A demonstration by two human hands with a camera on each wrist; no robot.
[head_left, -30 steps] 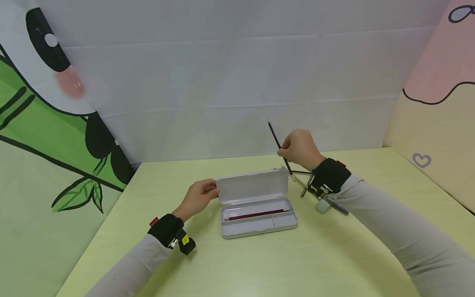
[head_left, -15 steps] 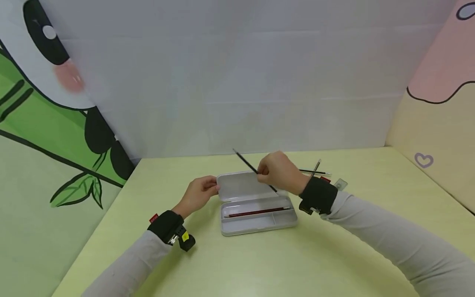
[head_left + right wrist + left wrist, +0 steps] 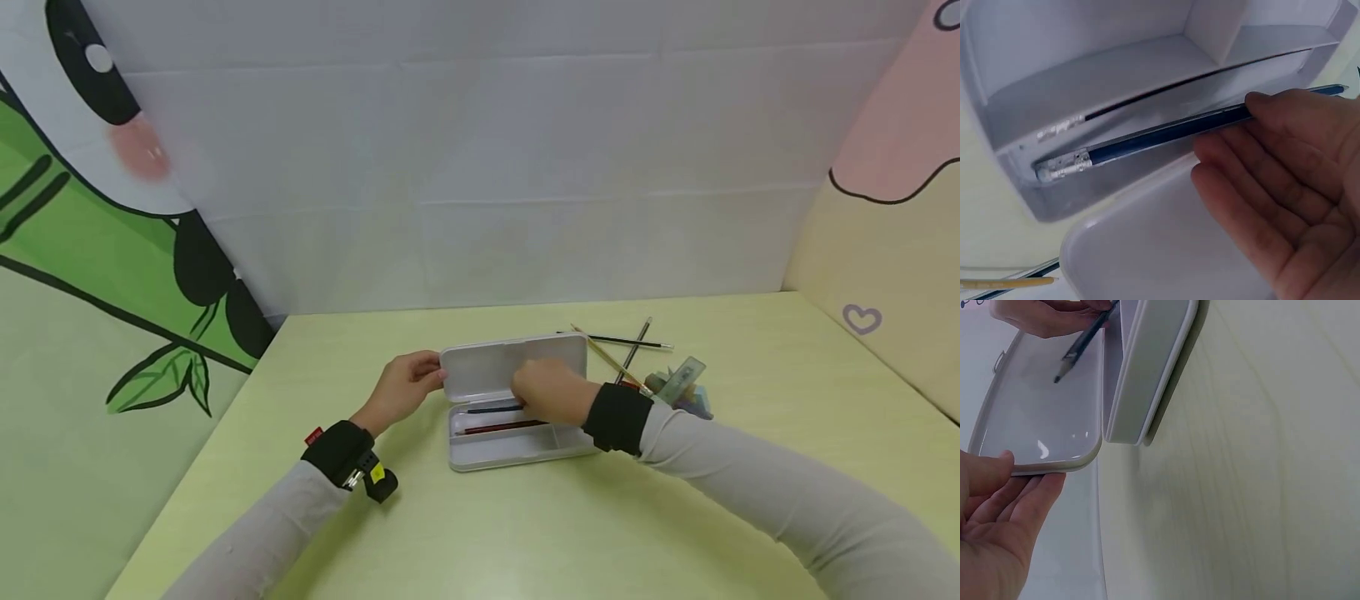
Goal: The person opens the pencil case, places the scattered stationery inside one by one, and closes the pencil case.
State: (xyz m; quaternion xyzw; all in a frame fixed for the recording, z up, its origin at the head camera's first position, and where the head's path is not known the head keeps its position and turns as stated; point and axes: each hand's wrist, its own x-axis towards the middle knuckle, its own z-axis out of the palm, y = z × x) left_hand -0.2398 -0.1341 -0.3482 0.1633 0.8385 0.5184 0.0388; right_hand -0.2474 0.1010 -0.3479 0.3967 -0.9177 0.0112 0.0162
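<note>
A pale grey pencil case [image 3: 487,461] stands on the table with its lid [image 3: 480,371] raised. My left hand [image 3: 402,387] grips the lid's left edge, thumb on the inner face and fingers behind in the left wrist view. My right hand [image 3: 553,392] pinches a dark blue pencil [image 3: 1160,134] by its middle, over the case's long compartment. In the right wrist view its silvery eraser end lies low in the compartment; the tip points past the hand. A dark red pencil [image 3: 495,428] lies in the same compartment, partly hidden by the right hand in the head view.
Right of the case lie a black pencil [image 3: 633,342], a silvery dark pencil [image 3: 636,348] and a yellow pencil [image 3: 606,355], crossing. Near the right forearm is a translucent greenish block [image 3: 681,379] among small pieces. A white wall [image 3: 525,167] rises behind the table.
My right hand has carried the dark blue pencil from the loose pencils leftward and down into the case, turning it nearly level. My left hand keeps its grip on the lid.
</note>
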